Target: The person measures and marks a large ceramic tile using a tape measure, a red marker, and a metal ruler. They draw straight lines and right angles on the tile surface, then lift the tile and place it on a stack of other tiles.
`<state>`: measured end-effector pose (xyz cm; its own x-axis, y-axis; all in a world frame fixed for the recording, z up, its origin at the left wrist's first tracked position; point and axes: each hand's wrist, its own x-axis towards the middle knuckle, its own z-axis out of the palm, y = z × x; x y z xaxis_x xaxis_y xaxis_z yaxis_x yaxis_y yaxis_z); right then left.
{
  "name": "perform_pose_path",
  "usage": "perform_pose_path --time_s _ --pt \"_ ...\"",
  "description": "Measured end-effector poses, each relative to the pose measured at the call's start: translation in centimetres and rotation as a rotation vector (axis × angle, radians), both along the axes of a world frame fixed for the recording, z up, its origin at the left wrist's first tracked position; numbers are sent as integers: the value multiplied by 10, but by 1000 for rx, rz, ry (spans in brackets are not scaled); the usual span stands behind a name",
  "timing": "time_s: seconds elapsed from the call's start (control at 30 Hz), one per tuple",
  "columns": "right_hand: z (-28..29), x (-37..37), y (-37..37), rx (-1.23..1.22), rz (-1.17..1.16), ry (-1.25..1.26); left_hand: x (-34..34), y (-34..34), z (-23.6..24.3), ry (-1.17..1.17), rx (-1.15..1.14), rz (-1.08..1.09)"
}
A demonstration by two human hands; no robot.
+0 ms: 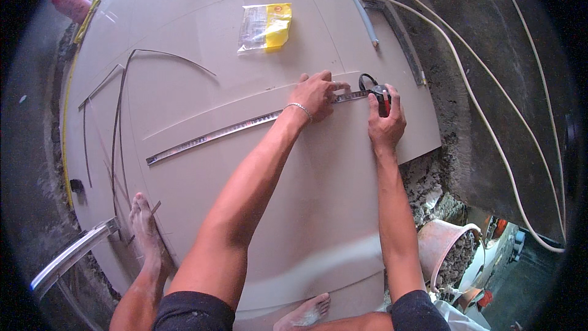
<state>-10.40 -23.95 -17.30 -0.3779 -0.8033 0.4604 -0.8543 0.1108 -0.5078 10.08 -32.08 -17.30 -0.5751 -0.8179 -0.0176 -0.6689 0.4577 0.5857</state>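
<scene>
A tape measure (384,103) with a black and red case is in my right hand (388,125), its fingers closed round it. The metal tape blade (226,132) runs out leftward across a large pale tile (288,178), ending free at the left. My left hand (313,95), wearing a bracelet, lies over the blade near the case. Some of its fingers stretch toward the case; the underside of the hand is hidden. A black loop (367,79), seemingly a wrist strap, stands beside the case.
A clear and yellow plastic packet (266,27) lies beyond my hands. Thin dark strips (120,110) lie at left, near my foot (144,227) and a metal rail (76,254). Pale cables (465,64) cross the right side. A rubble-filled bucket (438,248) sits lower right.
</scene>
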Motion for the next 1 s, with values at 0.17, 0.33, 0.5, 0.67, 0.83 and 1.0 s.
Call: perform_pose_path --time_s 0.17,0.33,0.5,0.67,0.83,1.0 --pt "-6 -6 -4 -11 -7 -45 4 7 -2 56 -53 8" --pt "-6 -8 -8 5 -28 -61 4 11 -5 107 -42 15" --pt "-7 -6 -12 -22 -50 -53 4 12 -11 116 -43 5" --pt "-7 -7 -9 -17 -38 -89 2 16 -18 173 -91 43" --pt "-6 -7 -10 23 -46 -86 -2 17 -20 154 -114 62" --pt "-4 -4 -9 6 -55 0 -3 17 -16 129 -116 62"
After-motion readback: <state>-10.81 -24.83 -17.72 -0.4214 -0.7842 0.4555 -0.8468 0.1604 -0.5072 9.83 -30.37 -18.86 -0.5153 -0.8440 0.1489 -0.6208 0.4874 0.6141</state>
